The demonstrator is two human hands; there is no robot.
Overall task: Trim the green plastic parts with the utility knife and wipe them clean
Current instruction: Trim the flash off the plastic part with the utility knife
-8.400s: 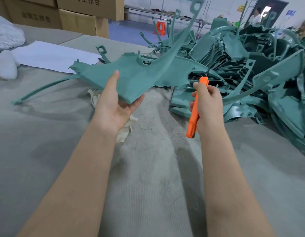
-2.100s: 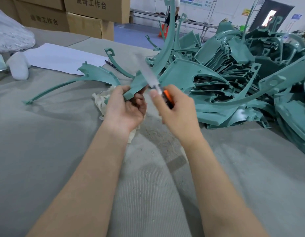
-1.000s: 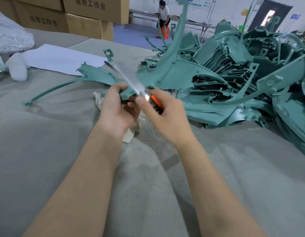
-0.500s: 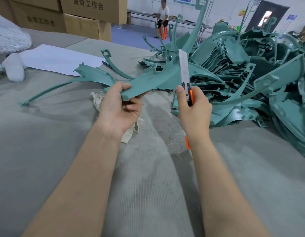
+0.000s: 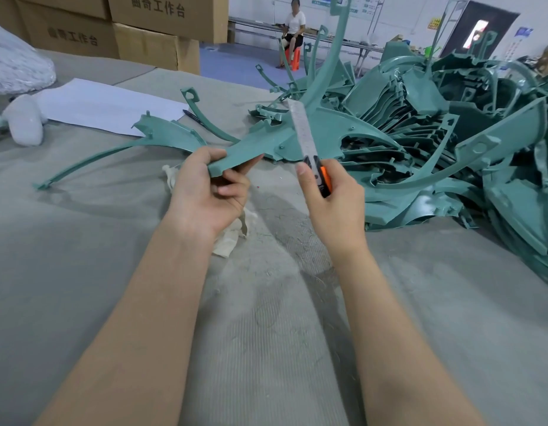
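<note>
Handle of utility knife [image 5: 323, 177] mostly hidden in right hand [image 5: 331, 207], blade [image 5: 302, 130] blurred; cloth [image 5: 233, 233] partly covered by left hand [image 5: 205, 195]; green parts pile [image 5: 451, 142] cut off at right edge; cardboard boxes [image 5: 162, 23] far left cut by top edge

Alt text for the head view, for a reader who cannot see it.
The left hand grips one end of a green plastic part above a grey table; the right hand holds an orange utility knife, its long blade pointing up. More green parts are piled at right.
</note>
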